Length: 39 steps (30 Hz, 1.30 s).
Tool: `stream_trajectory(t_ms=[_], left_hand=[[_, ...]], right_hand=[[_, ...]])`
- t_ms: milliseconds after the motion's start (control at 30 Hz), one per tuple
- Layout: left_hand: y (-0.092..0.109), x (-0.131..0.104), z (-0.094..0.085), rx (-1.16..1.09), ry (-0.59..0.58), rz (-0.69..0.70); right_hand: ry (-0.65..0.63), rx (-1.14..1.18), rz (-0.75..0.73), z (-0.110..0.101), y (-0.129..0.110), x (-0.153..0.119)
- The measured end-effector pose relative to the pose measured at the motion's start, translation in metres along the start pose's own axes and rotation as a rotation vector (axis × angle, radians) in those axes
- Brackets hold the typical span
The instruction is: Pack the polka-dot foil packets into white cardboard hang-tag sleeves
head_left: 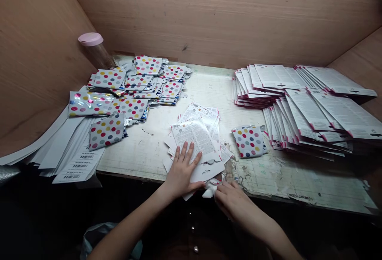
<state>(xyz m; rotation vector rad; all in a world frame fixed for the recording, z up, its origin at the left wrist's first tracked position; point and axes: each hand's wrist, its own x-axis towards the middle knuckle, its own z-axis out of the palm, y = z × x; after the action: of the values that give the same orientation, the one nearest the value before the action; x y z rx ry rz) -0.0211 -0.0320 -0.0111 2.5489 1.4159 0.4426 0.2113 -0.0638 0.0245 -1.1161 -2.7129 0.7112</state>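
Note:
My left hand (183, 172) lies with fingers spread on a loose pile of printed white cards (195, 134) at the table's front edge. Just right of it, my right hand (231, 196) has its fingers closed at a small crumpled white piece (209, 191) by the lower edge of the pile. Some of that piece is hidden by the fingers. A folded polka-dot packet (248, 141) rests on the table right of the cards.
Polka-dot packets (134, 108) are heaped at left, beside barcode label sheets (76, 166) and a pink-lidded container (94, 47). Stacks of white cards (310, 109) stand at right. Wooden panels (215, 17) enclose the worn table (134, 156).

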Motion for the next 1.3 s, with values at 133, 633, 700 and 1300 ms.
stream_trajectory(t_ms=[133, 633, 700, 1300], left_hand=[[-0.004, -0.012, -0.003, -0.094, 0.027, 0.189], [0.007, -0.010, -0.011, 0.074, 0.271, -0.683], [0.004, -0.010, -0.017, 0.055, 0.201, -0.680], [-0.005, -0.013, -0.079, -0.664, 0.296, -0.633]], right_hand=[[0.089, 0.152, 0.057, -0.022, 0.005, -0.001], [0.687, -0.039, 0.164, 0.039, 0.017, 0.067], [0.702, -0.102, 0.153, 0.041, 0.013, 0.062], [0.975, -0.671, 0.469, -0.149, 0.137, 0.019]])
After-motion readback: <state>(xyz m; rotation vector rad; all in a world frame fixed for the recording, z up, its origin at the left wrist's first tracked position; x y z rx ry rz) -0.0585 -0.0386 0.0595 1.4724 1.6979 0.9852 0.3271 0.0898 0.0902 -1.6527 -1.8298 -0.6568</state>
